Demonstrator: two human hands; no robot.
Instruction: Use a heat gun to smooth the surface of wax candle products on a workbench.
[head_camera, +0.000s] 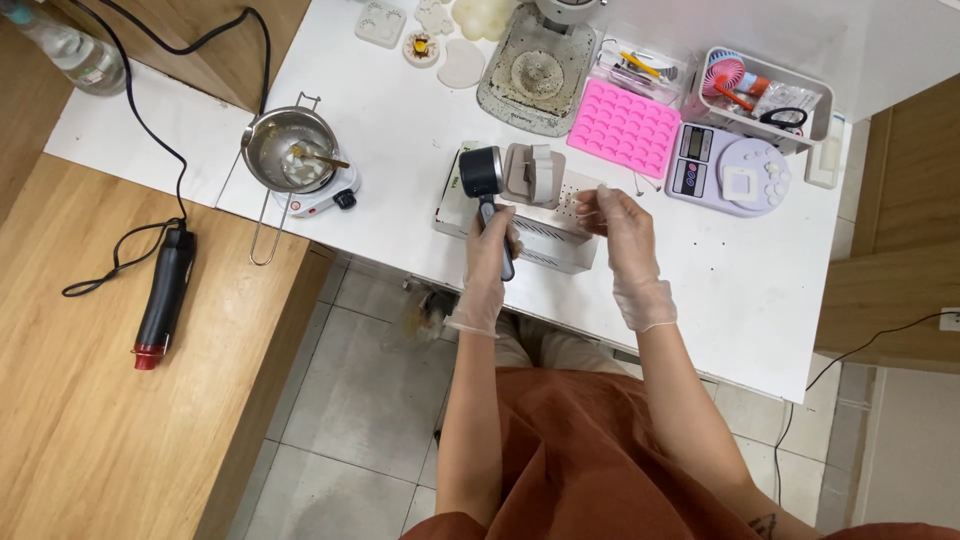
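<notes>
Left hand (489, 262), gloved, is gripping the handle of a black heat gun (484, 182); grip closed tight around it, nozzle end sitting over the white perforated box (545, 238) near the counter's (700, 280) front edge. Right hand (622, 232), also gloved, is hovering just beside the box's right end, fingers pinched narrow together; cannot tell whether they're holding anything. A beige mould block (535, 174) is standing on the box, touching the heat gun's head.

Around it: pink silicone mould tray (624, 127) behind the box, lilac kitchen scale (728, 170) to its right, white bin of tools (765, 98) at the back. Metal melting pot (288, 148) is sitting on a small hot plate (325, 197) at the left. A second black heat gun with red tip (163, 297) is lying on the wooden bench (80, 420), well apart.
</notes>
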